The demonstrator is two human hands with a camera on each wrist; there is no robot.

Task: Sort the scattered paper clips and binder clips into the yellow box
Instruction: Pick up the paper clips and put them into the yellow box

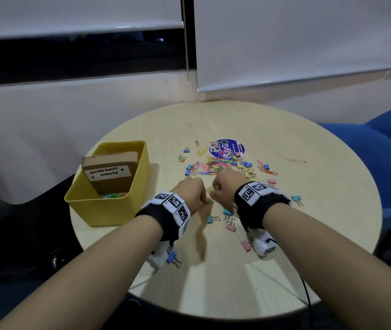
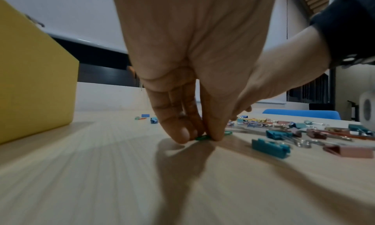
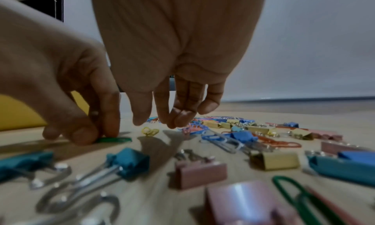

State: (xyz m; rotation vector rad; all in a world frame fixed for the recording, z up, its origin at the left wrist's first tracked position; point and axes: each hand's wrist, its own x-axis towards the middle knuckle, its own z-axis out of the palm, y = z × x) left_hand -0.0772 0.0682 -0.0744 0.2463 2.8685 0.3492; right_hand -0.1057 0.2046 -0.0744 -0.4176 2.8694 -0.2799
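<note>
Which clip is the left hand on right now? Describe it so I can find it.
Start at the yellow box and go right to the left hand. Pinched under its fingertips, flat on the table, lies a green paper clip: bare wire, unlike the chunky blue and pink binder clips nearby.

Round pale wood counter point(image 1: 285, 210). On its left side, yellow box point(image 1: 99, 206). Near the middle, round blue sticker point(image 1: 227, 147), partly under a loose heap of paper clips point(image 1: 211, 166) and binder clips point(image 1: 244, 164). Nearer the front edge, scattered binder clips: teal point(image 1: 210, 219), pink point(image 1: 230, 227), blue point(image 1: 171, 257). Flat on the wood, a green clip point(image 2: 202, 138), probably a paper clip.
</note>
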